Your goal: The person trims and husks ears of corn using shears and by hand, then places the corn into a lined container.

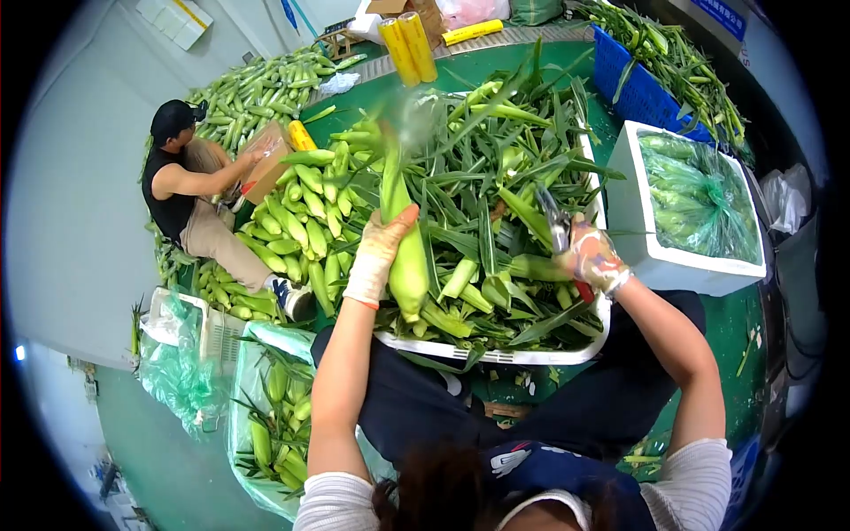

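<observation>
My left hand [379,257], in a pale glove, is wrapped around an ear of corn [408,270] in its green husk. The ear is held upright over the left side of a white basket [531,357], its thick end down and its tip blurred. My right hand [593,257], in a patterned glove, grips pruning shears [555,219] with red on the handle, their blades pointing up and away. Under both hands, cut husk leaves [469,190] and stalk ends fill the basket.
Husked-green ears lie in a pile [297,217] at left, where another person [190,177] sits with a cardboard box [266,164]. A foam box [695,265] of bagged corn and a blue crate [633,88] of leaves stand right. A lined container of corn [279,416] is lower left.
</observation>
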